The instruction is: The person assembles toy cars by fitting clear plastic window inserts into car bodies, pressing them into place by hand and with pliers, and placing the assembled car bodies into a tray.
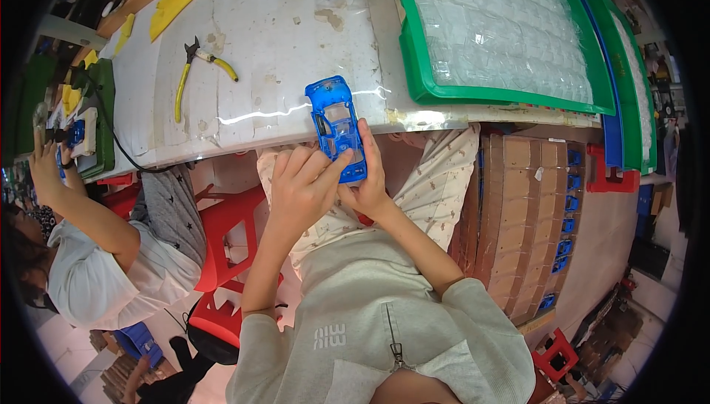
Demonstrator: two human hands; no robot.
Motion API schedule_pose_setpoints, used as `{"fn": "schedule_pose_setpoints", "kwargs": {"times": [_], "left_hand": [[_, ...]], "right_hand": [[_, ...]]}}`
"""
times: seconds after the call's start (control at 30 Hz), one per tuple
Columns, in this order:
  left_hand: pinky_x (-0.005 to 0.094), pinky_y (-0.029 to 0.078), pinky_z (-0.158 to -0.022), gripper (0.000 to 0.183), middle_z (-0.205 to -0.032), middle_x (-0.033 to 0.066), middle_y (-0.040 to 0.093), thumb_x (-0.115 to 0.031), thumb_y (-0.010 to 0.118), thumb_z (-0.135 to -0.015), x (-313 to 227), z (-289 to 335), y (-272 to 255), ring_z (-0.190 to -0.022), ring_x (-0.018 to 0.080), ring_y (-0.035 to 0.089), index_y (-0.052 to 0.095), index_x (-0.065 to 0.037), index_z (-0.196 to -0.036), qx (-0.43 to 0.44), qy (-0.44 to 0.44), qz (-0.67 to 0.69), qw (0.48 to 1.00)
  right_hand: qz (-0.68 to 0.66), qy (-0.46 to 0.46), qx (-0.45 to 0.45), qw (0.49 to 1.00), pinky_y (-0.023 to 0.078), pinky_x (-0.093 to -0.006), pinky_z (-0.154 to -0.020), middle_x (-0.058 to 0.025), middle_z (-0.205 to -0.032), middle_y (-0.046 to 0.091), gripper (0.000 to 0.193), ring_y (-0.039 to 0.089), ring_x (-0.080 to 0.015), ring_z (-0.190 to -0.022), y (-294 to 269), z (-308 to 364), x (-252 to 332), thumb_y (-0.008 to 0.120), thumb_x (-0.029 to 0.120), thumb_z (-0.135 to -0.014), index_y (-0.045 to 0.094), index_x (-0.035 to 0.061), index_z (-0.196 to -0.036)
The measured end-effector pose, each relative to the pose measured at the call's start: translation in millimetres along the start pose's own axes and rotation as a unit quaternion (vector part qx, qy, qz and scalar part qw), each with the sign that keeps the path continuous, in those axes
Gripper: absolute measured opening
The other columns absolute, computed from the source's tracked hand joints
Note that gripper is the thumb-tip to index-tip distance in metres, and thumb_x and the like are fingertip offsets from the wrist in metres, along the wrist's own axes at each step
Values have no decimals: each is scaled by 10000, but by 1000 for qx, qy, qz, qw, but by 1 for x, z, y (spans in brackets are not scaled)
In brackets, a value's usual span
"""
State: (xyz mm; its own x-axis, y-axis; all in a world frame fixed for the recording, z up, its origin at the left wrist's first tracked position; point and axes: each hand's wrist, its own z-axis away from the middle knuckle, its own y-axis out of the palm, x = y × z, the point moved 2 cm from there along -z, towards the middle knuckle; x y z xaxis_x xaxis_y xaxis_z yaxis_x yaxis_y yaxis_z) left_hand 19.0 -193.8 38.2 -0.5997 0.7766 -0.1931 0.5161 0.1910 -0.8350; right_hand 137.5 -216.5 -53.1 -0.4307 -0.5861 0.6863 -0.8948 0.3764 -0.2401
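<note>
A blue toy car body [334,112] with see-through window openings is held just over the table's near edge, its far end tilted slightly left. My right hand [371,182] grips its near end from the right side, the thumb or a finger stretched along its edge. My left hand [302,182] is closed with its fingertips pressed on the car's near part, around the window area. What the fingertips press on there is too small to make out. Cutting pliers [194,52] with yellow handles lie spread on the table, farther off to the left.
The white worktable [266,49] has worn patches. At its right stands a green tray [421,93] of clear plastic pieces. Beside my right leg is a divided cardboard box [518,219] with blue car parts. Yellow pieces [176,6] lie far left. A co-worker [111,256] sits left, near red stools [229,234].
</note>
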Motion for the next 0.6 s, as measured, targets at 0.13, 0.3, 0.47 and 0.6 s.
{"fn": "schedule_pose_setpoints", "kwargs": {"times": [0.13, 0.3, 0.47, 0.6], "left_hand": [[328, 355, -701, 271, -855, 49, 515, -148, 642, -693, -4, -9, 3, -798, 197, 472, 657, -47, -944, 67, -72, 59, 993], [332, 352, -732, 222, -988, 77, 516, -182, 654, -739, -5, -11, 8, -850, 221, 461, 665, -51, -919, 68, -93, 77, 990], [375, 364, -809, 319, -1020, 137, 503, -156, 663, -726, -1, -14, 10, -941, 293, 454, 598, 18, -984, -70, -184, 77, 977], [410, 362, -825, 382, -1025, 175, 477, -140, 674, -705, 26, -27, 23, -959, 329, 417, 542, 75, -992, -122, -282, 63, 950]], "right_hand": [[-1, -5, -3, 1000, 314, -475, -1012, -289, -1377, 283, 781, 348, -434, -1245, -2, 1, -1, 653, 35, -719, 206, -24, -1357], [9, 8, -9, 1000, 321, -480, -1007, -285, -1367, 306, 754, 371, -431, -1231, -5, 3, -1, 658, 25, -715, 242, -35, -1341], [22, 2, -20, 1000, 321, -481, -1008, -281, -1350, 336, 776, 387, -427, -1220, -3, 7, -4, 684, 18, -680, 266, -35, -1332], [26, -1, -34, 999, 323, -479, -1008, -281, -1335, 356, 790, 402, -422, -1210, -1, 9, -5, 703, 16, -655, 283, -31, -1323]]}}
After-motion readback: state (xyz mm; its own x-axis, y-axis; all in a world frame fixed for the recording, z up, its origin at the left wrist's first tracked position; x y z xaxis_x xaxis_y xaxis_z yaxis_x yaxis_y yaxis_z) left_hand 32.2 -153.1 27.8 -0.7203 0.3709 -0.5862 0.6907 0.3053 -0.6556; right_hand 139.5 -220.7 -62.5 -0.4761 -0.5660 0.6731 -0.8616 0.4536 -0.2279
